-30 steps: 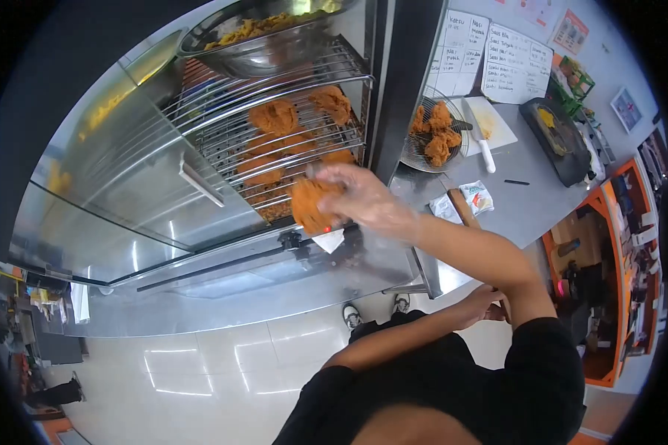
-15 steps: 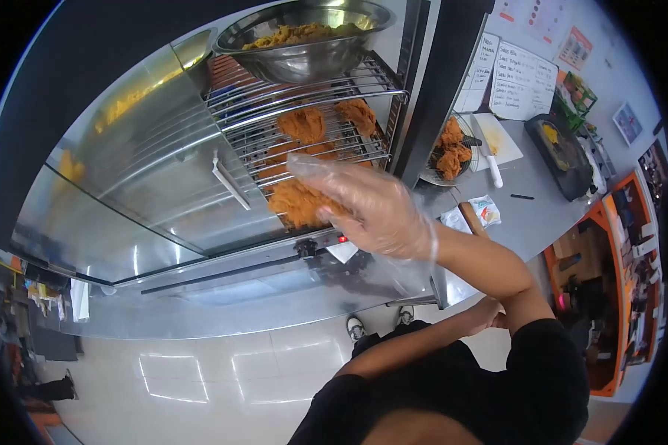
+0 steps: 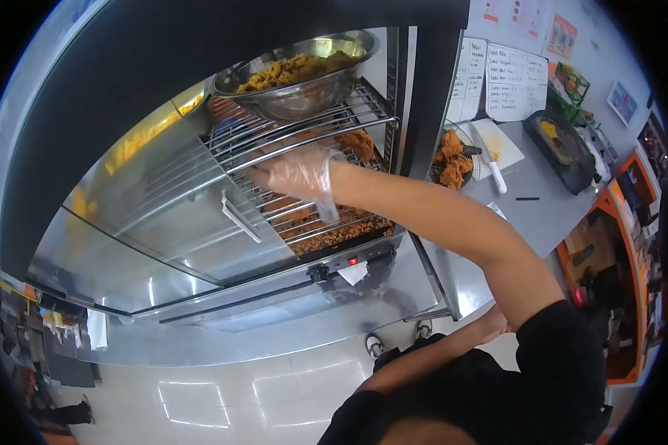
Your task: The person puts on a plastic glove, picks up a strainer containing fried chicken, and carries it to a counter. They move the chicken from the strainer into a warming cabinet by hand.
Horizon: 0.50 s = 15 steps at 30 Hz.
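Note:
My right hand (image 3: 298,174), in a clear plastic glove, reaches into the heated display cabinet, between the upper and lower wire racks. Its fingertips are hidden behind the rack wires and the glass door edge, so what they hold does not show. Just beyond the wrist, a piece of fried chicken (image 3: 358,144) sits on the lower wire rack (image 3: 315,236). Orange crumbs lie beneath that rack. On the upper rack (image 3: 349,111) stands a steel bowl (image 3: 297,98) of yellow-brown fried food. Bare, my left hand (image 3: 491,325) is held across my body, near the right upper arm; its fingers are mostly hidden.
The glass door (image 3: 156,200) with its handle (image 3: 239,219) covers the cabinet's left part. On the counter to the right are fried pieces in a wire basket (image 3: 453,158), a white-handled knife (image 3: 496,174) on a cutting board (image 3: 506,141), and a black tray (image 3: 560,152).
My right hand has moved deeper and leftward into the cabinet. The fried chicken that was at the lower rack's front under my hand no longer shows there. The view has shifted slightly.

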Motion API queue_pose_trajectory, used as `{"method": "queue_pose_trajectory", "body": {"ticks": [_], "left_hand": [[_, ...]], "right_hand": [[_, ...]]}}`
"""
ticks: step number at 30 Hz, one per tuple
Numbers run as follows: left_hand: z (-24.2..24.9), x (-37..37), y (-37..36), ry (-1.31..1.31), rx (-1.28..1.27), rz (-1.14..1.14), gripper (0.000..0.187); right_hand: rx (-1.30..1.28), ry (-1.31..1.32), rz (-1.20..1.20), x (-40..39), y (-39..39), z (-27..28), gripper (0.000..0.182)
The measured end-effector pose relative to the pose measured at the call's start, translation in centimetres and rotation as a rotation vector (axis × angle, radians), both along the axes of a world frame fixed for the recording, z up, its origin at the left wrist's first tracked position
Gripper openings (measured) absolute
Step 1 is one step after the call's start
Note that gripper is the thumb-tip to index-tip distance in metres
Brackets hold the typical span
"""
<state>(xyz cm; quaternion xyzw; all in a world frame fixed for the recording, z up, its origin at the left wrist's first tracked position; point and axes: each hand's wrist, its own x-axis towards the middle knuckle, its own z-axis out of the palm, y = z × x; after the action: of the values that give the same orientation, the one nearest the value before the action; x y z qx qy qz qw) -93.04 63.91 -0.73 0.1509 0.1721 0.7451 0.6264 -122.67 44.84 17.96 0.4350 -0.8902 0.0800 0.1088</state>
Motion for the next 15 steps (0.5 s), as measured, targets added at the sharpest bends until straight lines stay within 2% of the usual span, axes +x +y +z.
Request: {"method": "queue_pose_trajectory", "body": {"ticks": [2,3,4,5,9,11,13,15], "left_hand": [[-0.4,0.0,0.3,0.058,0.019,0.012,0.048],[0.3,0.0,0.0,0.045,-0.014,0.019,0.047],[0.9,-0.1,-0.3,0.031,-0.049,0.025,0.045],[1.4,-0.1,-0.5,-0.11,-0.122,-0.016,0.04],[-1.1,-0.3,0.5,-0.009,-0.128,-0.108,0.031],[-0.1,-0.6,-0.1,0.014,-0.137,-0.094,0.032],[1.3,-1.1,-1.0,0.076,-0.139,-0.099,0.034],[0.8,-0.8,-0.3,0.066,-0.216,-0.112,0.037]], "right_hand": [[0.272,0.242,0.014,0.6,0.5,-0.4,0.043],[0.056,0.266,0.093,1.4,1.2,-0.2,0.043],[-0.042,0.314,0.132,2.5,2.2,0.0,0.043],[-0.145,0.356,0.166,4.3,3.4,0.9,0.043],[-0.023,0.099,0.161,11.6,11.9,2.9,0.039],[0.001,-0.146,0.18,12.9,18.1,2.4,0.028],[0.293,-0.299,-0.072,12.1,23.7,1.8,0.01],[0.236,-0.278,-0.324,8.8,29.5,-2.1,0.01]]}}
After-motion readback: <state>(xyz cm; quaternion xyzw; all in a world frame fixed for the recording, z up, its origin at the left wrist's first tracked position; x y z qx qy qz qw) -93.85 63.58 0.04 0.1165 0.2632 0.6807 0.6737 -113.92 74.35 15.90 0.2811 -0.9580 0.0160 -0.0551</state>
